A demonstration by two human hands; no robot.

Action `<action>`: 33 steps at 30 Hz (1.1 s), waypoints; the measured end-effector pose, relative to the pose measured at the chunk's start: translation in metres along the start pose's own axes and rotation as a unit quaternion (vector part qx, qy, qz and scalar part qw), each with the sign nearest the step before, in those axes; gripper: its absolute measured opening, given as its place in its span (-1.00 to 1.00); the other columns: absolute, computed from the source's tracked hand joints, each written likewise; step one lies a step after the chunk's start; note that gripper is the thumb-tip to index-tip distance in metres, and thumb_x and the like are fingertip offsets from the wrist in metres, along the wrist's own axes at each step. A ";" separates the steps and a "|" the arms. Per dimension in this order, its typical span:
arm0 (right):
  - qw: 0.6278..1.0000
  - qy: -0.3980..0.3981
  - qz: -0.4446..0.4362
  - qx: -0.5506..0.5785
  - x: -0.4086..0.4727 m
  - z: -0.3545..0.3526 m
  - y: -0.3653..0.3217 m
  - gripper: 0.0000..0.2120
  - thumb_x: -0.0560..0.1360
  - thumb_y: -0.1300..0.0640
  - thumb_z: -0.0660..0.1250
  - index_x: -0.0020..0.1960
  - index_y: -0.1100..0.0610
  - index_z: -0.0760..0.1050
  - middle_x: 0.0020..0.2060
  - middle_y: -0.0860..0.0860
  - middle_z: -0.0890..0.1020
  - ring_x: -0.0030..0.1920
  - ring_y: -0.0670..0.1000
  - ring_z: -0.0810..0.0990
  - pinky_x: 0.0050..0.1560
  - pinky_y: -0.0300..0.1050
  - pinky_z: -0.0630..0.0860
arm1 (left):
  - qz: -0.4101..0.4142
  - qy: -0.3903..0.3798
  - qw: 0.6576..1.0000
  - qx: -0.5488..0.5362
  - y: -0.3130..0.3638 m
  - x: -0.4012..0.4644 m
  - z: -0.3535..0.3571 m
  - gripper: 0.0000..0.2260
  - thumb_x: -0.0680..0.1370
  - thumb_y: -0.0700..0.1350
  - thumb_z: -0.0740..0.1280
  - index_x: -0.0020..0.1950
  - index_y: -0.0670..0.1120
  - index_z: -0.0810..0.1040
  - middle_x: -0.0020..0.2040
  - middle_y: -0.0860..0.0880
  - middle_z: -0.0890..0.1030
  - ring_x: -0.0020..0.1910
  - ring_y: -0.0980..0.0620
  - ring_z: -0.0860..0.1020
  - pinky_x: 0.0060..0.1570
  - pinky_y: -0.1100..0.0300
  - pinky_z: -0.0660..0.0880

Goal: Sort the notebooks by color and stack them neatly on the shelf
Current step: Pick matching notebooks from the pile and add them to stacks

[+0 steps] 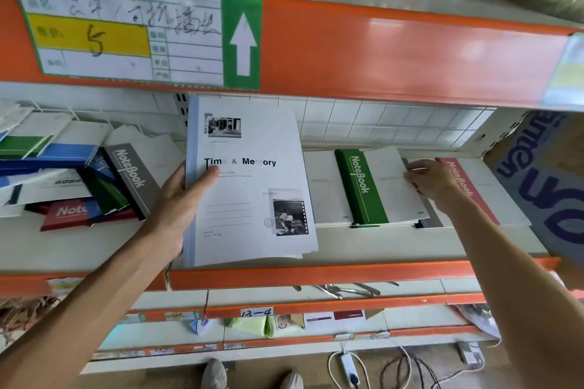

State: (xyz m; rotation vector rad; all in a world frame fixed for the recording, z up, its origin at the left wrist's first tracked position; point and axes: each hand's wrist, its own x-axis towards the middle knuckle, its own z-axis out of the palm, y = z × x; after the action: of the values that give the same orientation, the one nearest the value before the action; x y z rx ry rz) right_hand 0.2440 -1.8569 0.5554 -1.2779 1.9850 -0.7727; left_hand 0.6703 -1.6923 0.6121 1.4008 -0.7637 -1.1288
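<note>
My left hand (180, 199) grips a small stack of pale "Time & Memory" notebooks (249, 199) by its left edge, holding it tilted up above the shelf's front. My right hand (433, 181) pinches the right edge of the white cover of a green-spined notebook (361, 189), which tops a flat stack at the shelf's middle right. A red-spined notebook (467, 186) lies just right of that hand. At the left sits a loose heap of notebooks (79, 180) with grey, blue, green and red spines.
The orange beam (379, 50) of the upper shelf hangs low over the work shelf (94, 246). A cardboard box (543, 186) blocks the right end. Lower shelves hold tools and packets; cables and my shoes are on the floor.
</note>
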 end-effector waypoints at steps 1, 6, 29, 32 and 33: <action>1.000 0.006 -0.009 -0.018 0.003 0.001 0.001 -0.82 0.51 0.22 0.45 0.11 0.13 0.65 -0.15 0.06 0.68 -0.22 0.07 0.60 0.02 0.12 0.64 | 0.001 0.002 1.000 0.002 0.000 -0.001 0.001 -0.78 0.53 -0.03 0.40 0.17 0.08 0.58 0.04 0.11 0.68 0.01 0.18 0.64 -0.07 0.27 0.52; 0.997 0.027 -0.016 -0.074 0.009 0.005 -0.003 -0.83 0.50 0.14 0.44 0.09 0.04 0.66 -0.13 0.04 0.68 -0.13 0.09 0.64 -0.06 -0.03 0.61 | -0.002 0.011 1.000 0.004 0.000 -0.005 0.000 -0.63 0.44 0.07 0.44 0.22 0.05 0.58 0.09 0.04 0.68 0.11 0.00 0.63 0.23 -0.05 0.49; 0.975 -0.039 -0.076 -0.207 -0.022 0.034 -0.006 -0.27 0.41 -0.20 0.51 0.41 0.17 0.39 0.29 0.15 0.52 0.26 0.17 0.49 0.13 -0.03 0.44 | -0.012 0.038 0.999 -0.010 -0.007 -0.003 0.000 -0.89 0.53 -0.03 0.39 0.06 0.09 0.59 -0.13 0.12 0.70 -0.19 0.17 0.66 -0.22 0.21 0.55; 0.974 -0.049 -0.066 -0.210 -0.024 0.034 -0.008 -0.29 0.42 -0.21 0.50 0.40 0.16 0.39 0.28 0.15 0.52 0.24 0.17 0.50 0.13 0.01 0.48 | -0.013 0.037 0.999 -0.012 -0.005 -0.003 -0.001 -0.85 0.53 -0.03 0.39 0.09 0.08 0.59 -0.07 0.08 0.70 -0.12 0.12 0.67 -0.18 0.19 0.55; 0.973 -0.050 -0.066 -0.215 -0.027 0.033 -0.009 -0.30 0.43 -0.21 0.49 0.40 0.17 0.39 0.28 0.15 0.53 0.25 0.18 0.49 0.13 0.01 0.47 | -0.013 0.037 0.999 -0.012 -0.005 -0.003 -0.002 -0.84 0.53 -0.03 0.39 0.11 0.08 0.58 -0.05 0.07 0.70 -0.08 0.10 0.66 -0.16 0.18 0.56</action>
State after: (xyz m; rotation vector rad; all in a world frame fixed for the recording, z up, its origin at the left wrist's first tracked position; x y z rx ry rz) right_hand 0.2827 -1.8396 0.5470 -1.6738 2.0693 -0.3328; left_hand 0.6701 -1.6879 0.6075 1.4287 -0.6783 -1.0964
